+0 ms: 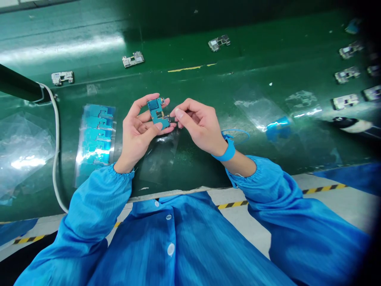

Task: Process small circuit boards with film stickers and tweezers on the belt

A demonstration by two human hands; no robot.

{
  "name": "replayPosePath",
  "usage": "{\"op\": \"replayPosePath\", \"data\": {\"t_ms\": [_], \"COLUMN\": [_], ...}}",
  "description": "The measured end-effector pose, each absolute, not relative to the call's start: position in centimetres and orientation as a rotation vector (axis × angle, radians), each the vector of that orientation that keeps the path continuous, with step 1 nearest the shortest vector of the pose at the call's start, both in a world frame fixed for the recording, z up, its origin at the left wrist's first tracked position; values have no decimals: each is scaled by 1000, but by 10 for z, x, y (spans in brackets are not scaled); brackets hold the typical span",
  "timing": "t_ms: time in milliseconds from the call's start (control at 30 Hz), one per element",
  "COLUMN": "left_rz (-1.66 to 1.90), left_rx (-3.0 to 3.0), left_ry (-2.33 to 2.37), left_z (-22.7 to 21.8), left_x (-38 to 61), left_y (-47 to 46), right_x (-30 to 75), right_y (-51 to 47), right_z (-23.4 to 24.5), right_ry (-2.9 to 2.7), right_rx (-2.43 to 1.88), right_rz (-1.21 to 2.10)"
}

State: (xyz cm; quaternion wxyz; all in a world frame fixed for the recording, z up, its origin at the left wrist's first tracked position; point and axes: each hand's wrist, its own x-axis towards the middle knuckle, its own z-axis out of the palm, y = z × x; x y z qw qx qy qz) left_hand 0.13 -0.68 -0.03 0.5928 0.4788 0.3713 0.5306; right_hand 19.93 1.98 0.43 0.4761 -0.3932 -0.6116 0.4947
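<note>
On the green bench [196,165], a dark post [18,85] stands toward the left end, and a white cable [56,147] runs from beside it down to the near edge. Left of this cable lies crumpled clear plastic [25,139]. A thin, uneven yellow strip [192,68] is farther from the near edge. Below this edge, the pale floor [260,230] carries yellow-and-black striped tape [324,188].
</note>
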Motion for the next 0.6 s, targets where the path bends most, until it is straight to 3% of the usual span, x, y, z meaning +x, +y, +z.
{"op": "replayPosePath", "data": {"t_ms": [367,600], "left_rz": [1253,1268], "left_rx": [1145,1079], "left_ry": [871,932], "left_z": [0,4], "left_x": [3,8], "left_y": [-6,-9], "right_x": [199,198], "right_y": [18,17], "right_z": [3,0], "right_ry": [-1481,-1642], "right_rx": [-919,-877], "right_rz": [1340,1249]}}
